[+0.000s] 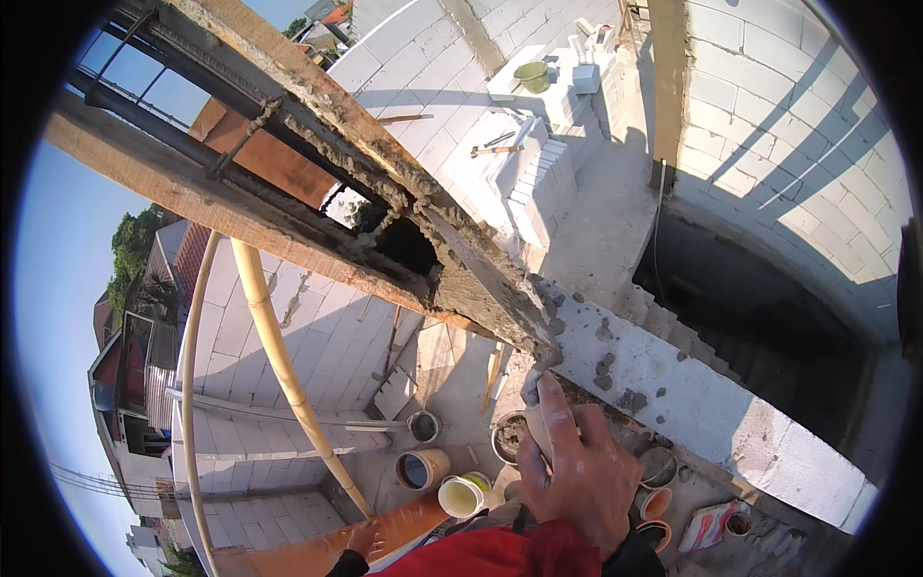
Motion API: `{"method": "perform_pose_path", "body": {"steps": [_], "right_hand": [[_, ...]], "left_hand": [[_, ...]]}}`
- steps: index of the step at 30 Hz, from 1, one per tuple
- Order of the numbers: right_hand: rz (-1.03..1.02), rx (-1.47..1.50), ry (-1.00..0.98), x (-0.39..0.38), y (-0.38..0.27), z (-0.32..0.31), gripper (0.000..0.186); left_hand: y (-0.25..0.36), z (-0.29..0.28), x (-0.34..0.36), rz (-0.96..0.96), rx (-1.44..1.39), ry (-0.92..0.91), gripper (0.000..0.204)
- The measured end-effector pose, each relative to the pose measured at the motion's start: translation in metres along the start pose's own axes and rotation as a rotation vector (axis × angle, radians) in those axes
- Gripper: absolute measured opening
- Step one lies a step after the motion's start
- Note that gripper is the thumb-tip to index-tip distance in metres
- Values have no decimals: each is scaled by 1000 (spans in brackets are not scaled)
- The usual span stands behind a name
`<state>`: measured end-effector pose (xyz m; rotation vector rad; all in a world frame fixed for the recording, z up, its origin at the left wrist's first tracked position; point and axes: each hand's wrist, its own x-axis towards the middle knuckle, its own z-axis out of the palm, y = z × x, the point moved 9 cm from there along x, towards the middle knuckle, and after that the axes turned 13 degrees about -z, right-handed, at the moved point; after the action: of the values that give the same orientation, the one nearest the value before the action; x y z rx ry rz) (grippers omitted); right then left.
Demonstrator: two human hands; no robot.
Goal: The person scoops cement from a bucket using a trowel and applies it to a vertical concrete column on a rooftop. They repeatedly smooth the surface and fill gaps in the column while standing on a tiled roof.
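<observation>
My right hand [582, 466] is closed round a pale, mortar-smeared piece [536, 415], with the index finger stretched along it. Its kind cannot be made out. The tip is close to the lower end of a wooden column form [500, 303], where rough wet-looking mortar [481, 300] fills the inside. Steel bars [183, 115] run up between the form's boards. Beside the hand, a white block wall top [663, 380] carries scattered mortar lumps. No left hand of mine shows.
Far below stand a white bucket [463, 495], an orange bucket [421, 469] and a mortar-filled bucket [508, 438]. A bamboo pole [288, 365] leans at left. Right of the wall opens a dark stairwell [769, 337]. A bare foot [365, 539] rests on an orange plank [317, 548].
</observation>
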<state>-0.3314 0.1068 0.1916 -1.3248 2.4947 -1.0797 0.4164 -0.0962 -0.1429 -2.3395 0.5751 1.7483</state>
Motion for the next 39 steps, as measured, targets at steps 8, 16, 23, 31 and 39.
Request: {"method": "perform_pose_path", "body": {"steps": [8, 16, 23, 31, 39], "right_hand": [[-173, 366, 239, -54, 14, 40, 56], [-334, 379, -22, -47, -81, 184, 42], [-650, 355, -27, -20, -149, 227, 36], [-411, 91, 227, -27, -70, 64, 49], [-131, -310, 548, -50, -2, -81, 38]], "left_hand": [[77, 190, -121, 878, 1189, 117, 37], [143, 390, -265, 480, -44, -1028, 54], [152, 356, -244, 529, -556, -770, 49], [323, 197, -345, 1277, -61, 161, 45], [495, 209, -486, 1528, 890, 871, 46]]}}
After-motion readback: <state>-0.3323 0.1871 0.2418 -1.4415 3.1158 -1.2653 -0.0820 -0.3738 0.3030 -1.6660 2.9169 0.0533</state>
